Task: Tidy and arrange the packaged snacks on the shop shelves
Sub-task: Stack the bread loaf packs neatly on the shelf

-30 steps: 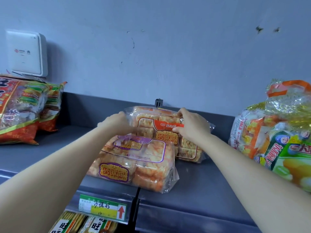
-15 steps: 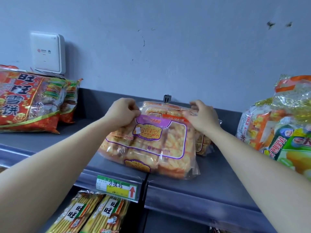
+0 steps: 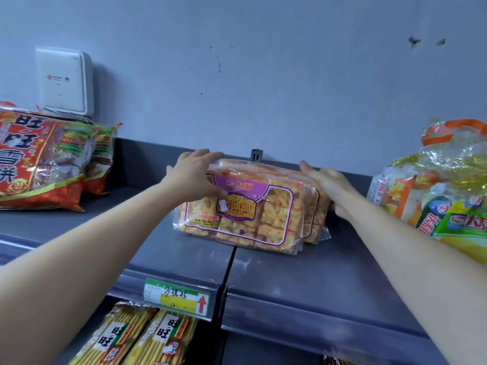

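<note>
The grey shelf (image 3: 303,267) is carrying a purple-labelled snack pack (image 3: 253,219), leaning upright against an orange pack (image 3: 315,206); left hand (image 3: 195,175) and right hand (image 3: 326,185) are pressing its sides, fingers straight

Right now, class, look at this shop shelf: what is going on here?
A person is squaring up two snack packs on the grey top shelf. The left grip, fingers straight, presses the top left of the purple-labelled sachima pack in front. The right grip lies flat against the right side of the orange-labelled pack behind it. Both packs stand on edge, tilted back.
</note>
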Motion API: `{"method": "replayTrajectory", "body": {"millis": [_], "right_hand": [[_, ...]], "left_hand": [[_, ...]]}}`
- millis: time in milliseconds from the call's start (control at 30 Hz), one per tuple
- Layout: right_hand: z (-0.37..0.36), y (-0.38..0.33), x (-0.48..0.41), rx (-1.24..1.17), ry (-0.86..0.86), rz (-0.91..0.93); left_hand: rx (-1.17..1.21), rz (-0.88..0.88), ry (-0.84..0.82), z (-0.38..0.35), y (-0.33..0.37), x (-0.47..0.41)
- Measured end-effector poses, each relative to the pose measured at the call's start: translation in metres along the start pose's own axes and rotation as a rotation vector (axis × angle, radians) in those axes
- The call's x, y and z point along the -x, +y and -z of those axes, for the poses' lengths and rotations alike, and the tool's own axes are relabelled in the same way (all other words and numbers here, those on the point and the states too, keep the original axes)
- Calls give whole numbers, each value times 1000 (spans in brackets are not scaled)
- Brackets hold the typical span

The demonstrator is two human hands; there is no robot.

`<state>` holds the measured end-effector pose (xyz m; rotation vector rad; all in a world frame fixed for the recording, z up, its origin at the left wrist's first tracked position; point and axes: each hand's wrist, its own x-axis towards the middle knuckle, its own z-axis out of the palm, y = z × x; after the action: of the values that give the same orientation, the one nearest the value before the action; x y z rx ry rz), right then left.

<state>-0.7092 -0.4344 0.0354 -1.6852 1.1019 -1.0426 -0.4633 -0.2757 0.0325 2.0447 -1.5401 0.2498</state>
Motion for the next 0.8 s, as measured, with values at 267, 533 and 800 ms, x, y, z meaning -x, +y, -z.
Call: {"method": "replayTrajectory", "body": {"millis": [267, 533, 800], "right_hand": [[-41, -12, -10, -132, -296, -32], [-49, -17, -10, -165, -340, -68], [-63, -21, -7, -220, -375, -79]], "left_hand": [[-45, -18, -87, 2, -4, -2], [-170, -78, -169, 13, -10, -11], [-145, -82, -171, 17, -22, -13]]}}
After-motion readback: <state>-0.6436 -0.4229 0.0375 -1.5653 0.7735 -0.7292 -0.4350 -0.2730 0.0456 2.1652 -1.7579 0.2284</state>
